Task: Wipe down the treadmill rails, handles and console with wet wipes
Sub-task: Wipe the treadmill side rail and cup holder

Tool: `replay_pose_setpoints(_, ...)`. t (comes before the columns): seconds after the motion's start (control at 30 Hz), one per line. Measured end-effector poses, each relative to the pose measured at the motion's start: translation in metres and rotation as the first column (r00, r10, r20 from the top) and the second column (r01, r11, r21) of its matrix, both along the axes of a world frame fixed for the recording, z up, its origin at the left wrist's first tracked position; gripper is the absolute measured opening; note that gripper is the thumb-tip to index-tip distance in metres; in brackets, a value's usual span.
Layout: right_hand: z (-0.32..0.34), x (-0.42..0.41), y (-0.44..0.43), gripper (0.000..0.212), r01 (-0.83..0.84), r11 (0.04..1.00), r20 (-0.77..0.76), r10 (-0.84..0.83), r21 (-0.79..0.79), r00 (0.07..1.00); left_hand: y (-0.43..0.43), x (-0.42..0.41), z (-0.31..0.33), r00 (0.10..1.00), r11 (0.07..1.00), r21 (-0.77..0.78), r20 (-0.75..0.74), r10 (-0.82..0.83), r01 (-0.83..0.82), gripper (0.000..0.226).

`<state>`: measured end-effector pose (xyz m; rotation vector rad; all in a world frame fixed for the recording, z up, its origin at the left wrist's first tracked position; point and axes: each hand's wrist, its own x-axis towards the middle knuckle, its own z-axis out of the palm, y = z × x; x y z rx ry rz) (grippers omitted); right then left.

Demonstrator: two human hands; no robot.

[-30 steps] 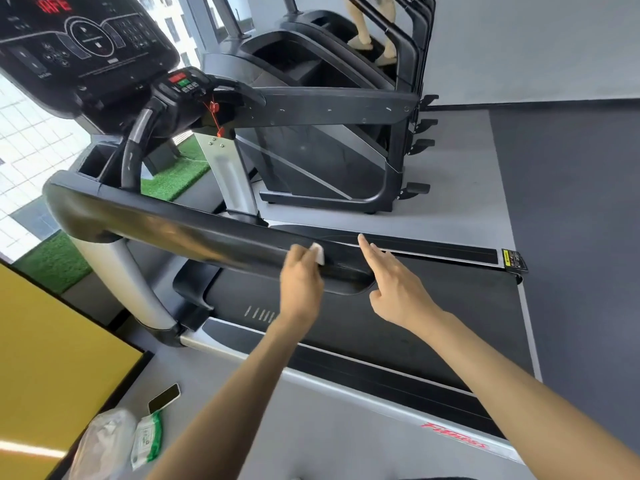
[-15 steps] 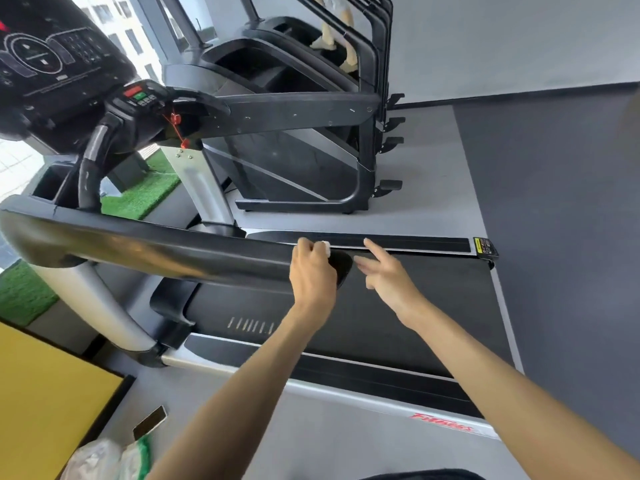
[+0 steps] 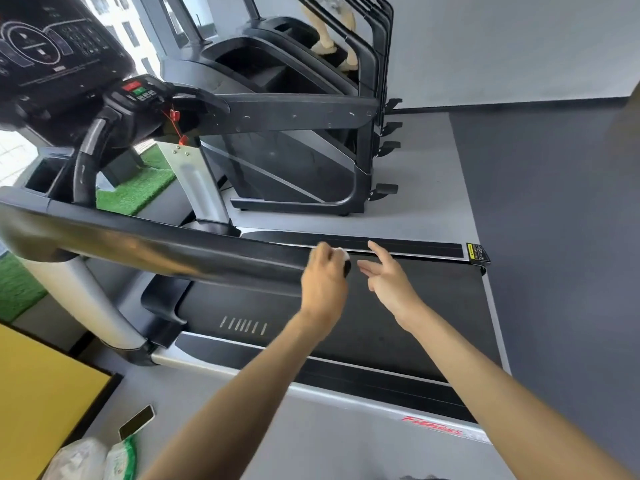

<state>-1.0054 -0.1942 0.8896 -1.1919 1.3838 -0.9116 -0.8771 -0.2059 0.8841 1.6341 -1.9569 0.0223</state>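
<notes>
Head view: the white wipe (image 3: 341, 253) is bunched under my left hand (image 3: 323, 282), fingers curled over it right at the tip of the near handrail (image 3: 173, 251), wrapped round so the wipe catches top and underside together, I'd say. My right hand (image 3: 388, 278) hovers just beside, fingers spread, holding nothing, free to steady. The console (image 3: 45, 53) sits up left; the wipe pack (image 3: 121, 459) and a phone (image 3: 136, 422) lie on the floor (image 3: 166, 386) by me.
</notes>
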Motion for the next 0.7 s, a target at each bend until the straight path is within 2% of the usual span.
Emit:
replay_pose_setpoints(0.07, -0.003, -0.002, 0.000, 0.076, 0.032, 0.999, -0.010, -0.032, 0.006, 0.999, 0.008, -0.006, -0.009, 0.961, 0.976, -0.012, 0.178, -0.210, 0.215, 0.032)
replay_pose_setpoints(0.13, -0.005, -0.005, 0.002, 0.075, 0.051, 0.999, -0.028, -0.051, 0.009, 0.998, 0.015, 0.001, -0.011, 0.858, 0.922, -0.006, 0.370, -0.357, 0.386, 0.033)
replay_pose_setpoints(0.17, -0.005, -0.006, 0.003, 0.075, 0.051, 0.999, -0.047, -0.051, 0.008, 0.998, 0.015, 0.007, -0.008, 0.847, 0.914, -0.019, 0.384, -0.367, 0.404, 0.031)
replay_pose_setpoints(0.27, -0.002, -0.007, 0.003, 0.073, 0.053, 0.999, -0.077, -0.052, 0.006, 0.996, 0.000, 0.019, 0.010, 0.947, 0.968, -0.105, 0.256, -0.195, 0.228, 0.029)
replay_pose_setpoints(0.3, -0.001, -0.006, 0.003, 0.071, 0.055, 0.998, -0.074, -0.054, 0.009, 0.996, -0.003, 0.018, 0.014, 0.942, 0.973, -0.091, 0.283, -0.180, 0.213, 0.032)
replay_pose_setpoints(0.37, -0.002, -0.002, 0.005, 0.070, 0.053, 0.999, -0.075, -0.053, -0.007, 0.996, -0.007, 0.010, 0.012, 0.874, 0.976, -0.016, 0.450, -0.186, 0.216, 0.041)
replay_pose_setpoints(0.43, -0.004, -0.002, 0.005, 0.071, 0.049, 0.998, -0.100, -0.051, -0.024, 0.994, -0.006, 0.001, 0.005, 0.820, 0.977, 0.022, 0.540, -0.189, 0.211, 0.042)
replay_pose_setpoints(0.5, -0.007, -0.003, 0.008, 0.071, 0.047, 0.999, -0.117, -0.049, -0.019, 0.992, -0.001, 0.003, 0.000, 0.730, 0.936, 0.030, 0.618, -0.294, 0.352, 0.032)
replay_pose_setpoints(0.57, -0.006, -0.002, 0.008, 0.070, 0.025, 1.000, -0.125, -0.027, -0.017, 0.992, 0.008, 0.019, -0.004, 0.616, 0.856, 0.053, 0.672, -0.411, 0.514, 0.019)
replay_pose_setpoints(0.6, -0.007, -0.002, 0.005, 0.069, 0.004, 1.000, -0.117, -0.007, -0.024, 0.993, 0.009, 0.026, -0.007, 0.627, 0.829, 0.005, 0.652, -0.427, 0.560, 0.014)
replay_pose_setpoints(0.67, -0.005, 0.000, -0.008, 0.067, -0.037, 0.999, -0.099, 0.033, -0.039, 0.995, 0.010, 0.029, 0.001, 0.799, 0.873, -0.126, 0.479, -0.363, 0.472, 0.007)
replay_pose_setpoints(0.7, -0.005, 0.002, -0.017, 0.066, -0.060, 0.997, -0.094, 0.056, -0.045, 0.994, 0.008, 0.026, 0.005, 0.875, 0.901, -0.194, 0.386, -0.294, 0.388, 0.015)
